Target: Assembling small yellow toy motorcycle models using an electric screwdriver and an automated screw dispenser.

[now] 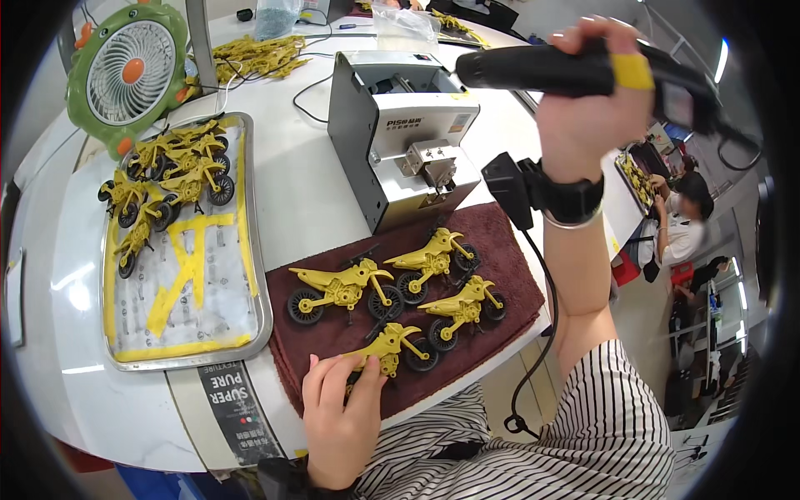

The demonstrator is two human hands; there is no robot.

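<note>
My left hand (340, 421) closes its fingers on the rear of a yellow toy motorcycle (390, 346) at the near edge of a dark red towel (521, 287). Part of that toy is hidden under the fingers. Three more yellow toy motorcycles with black wheels lie behind it: one on the left (342, 287), one at the back (432, 260) and one on the right (462, 307). Raised high at the right, my right hand (587, 125) grips a black corded electric screwdriver (529, 71) with yellow tape around it. The screwdriver is apart from the toys.
A grey metal screw feeder (354, 137) stands behind the towel. On the left, a metal tray (262, 308) carries several assembled toy motorcycles (175, 171). A green fan (129, 75) and loose yellow parts (262, 58) are farther back. A person (683, 212) sits at the right.
</note>
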